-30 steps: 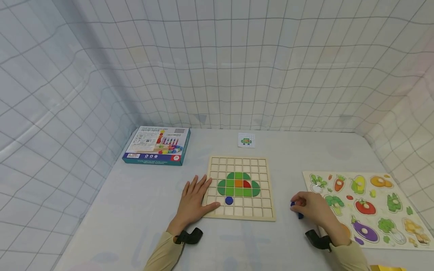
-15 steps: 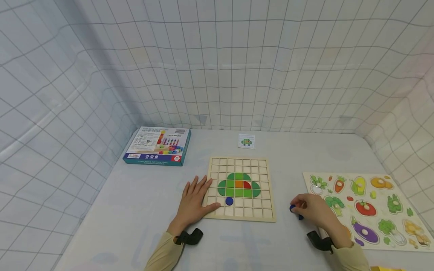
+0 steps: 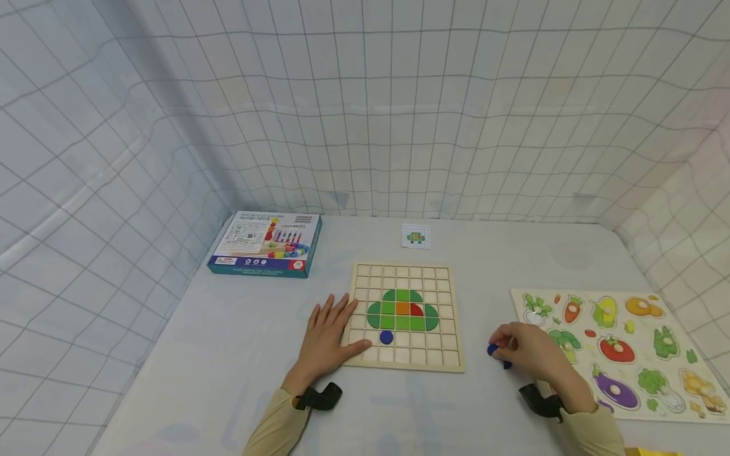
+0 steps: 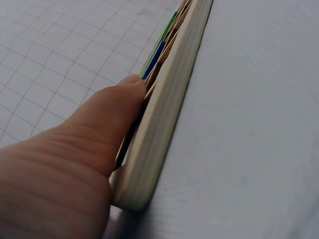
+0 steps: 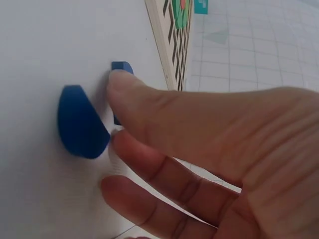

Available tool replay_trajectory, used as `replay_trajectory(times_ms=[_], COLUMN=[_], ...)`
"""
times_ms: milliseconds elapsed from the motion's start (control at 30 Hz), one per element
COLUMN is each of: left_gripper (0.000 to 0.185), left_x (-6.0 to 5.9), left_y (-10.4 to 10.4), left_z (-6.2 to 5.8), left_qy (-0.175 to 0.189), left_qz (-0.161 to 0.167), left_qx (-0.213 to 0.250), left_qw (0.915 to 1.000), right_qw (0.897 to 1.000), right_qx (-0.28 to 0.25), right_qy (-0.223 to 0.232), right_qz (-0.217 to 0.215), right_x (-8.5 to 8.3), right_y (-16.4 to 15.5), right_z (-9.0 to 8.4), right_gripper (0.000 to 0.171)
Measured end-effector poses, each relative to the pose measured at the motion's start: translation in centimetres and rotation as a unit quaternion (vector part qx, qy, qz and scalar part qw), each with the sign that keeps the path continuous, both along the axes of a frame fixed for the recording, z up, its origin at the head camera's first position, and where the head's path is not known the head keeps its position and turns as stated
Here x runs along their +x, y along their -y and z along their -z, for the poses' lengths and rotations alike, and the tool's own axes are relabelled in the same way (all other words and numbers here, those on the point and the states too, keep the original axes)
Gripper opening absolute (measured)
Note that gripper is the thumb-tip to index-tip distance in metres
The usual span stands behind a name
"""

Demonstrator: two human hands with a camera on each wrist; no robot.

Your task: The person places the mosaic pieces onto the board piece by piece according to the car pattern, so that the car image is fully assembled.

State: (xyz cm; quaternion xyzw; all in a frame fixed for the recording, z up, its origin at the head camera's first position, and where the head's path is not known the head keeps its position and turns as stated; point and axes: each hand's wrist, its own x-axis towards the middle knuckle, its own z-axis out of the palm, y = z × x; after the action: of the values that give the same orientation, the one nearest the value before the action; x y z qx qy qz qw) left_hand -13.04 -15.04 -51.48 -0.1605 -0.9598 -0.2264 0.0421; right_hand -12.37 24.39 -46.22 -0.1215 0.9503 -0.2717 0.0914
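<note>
My left hand (image 3: 322, 345), fingers spread, lies across the left edge of a wooden grid board (image 3: 393, 360). In the left wrist view its thumb (image 4: 107, 112) presses over the board's rim. Green tiles (image 3: 402, 323), an orange tile (image 3: 402, 308) and a red quarter-round tile (image 3: 416, 310) form a rounded shape on the grid. Below them sits a blue round tile (image 3: 386, 337). Right of the board, my right hand (image 3: 533, 354) pinches a blue tile (image 5: 122, 66), largely hidden behind the thumb. A second blue tile (image 5: 79, 124) with a curved edge lies beside the fingertips on the table.
A small pattern card (image 3: 416, 236) lies behind the board. At the back left is a colourful toy box (image 3: 265, 244). A vegetable puzzle board (image 3: 627, 323) lies at the right, partly under the right forearm. Something yellow (image 3: 653, 452) shows at the bottom right edge.
The blue tile at my right fingertips has turned to show more of its rounded face, shifting slightly towards me. My left hand has stayed on the board.
</note>
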Motion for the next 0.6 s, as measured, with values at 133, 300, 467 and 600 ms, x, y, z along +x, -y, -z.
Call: replay_trajectory(times_ms=[133, 300, 467, 600], left_gripper=[0.088, 0.088, 0.088, 0.087], left_x=[0.0, -0.04, -0.01, 0.06], left_y=[0.02, 0.03, 0.0, -0.03], left_z=[0.0, -0.06, -0.13, -0.24], left_qy=[0.0, 0.001, -0.007, -0.002], left_qz=[0.001, 0.001, 0.001, 0.001], left_qx=[0.0, -0.002, -0.002, -0.002], left_qw=[1.0, 1.0, 1.0, 1.0], right_qw=[1.0, 1.0, 1.0, 1.0], right_qx=[0.011, 0.02, 0.019, 0.005], right_qy=[-0.013, -0.009, -0.007, -0.001], right_qz=[-0.001, 0.003, -0.002, -0.008], right_x=[-0.04, -0.19, -0.36, -0.32], right_y=[0.15, 0.49, 0.82, 1.0], right_z=[0.11, 0.07, 0.1, 0.0], right_gripper=[0.014, 0.015, 0.016, 0.018])
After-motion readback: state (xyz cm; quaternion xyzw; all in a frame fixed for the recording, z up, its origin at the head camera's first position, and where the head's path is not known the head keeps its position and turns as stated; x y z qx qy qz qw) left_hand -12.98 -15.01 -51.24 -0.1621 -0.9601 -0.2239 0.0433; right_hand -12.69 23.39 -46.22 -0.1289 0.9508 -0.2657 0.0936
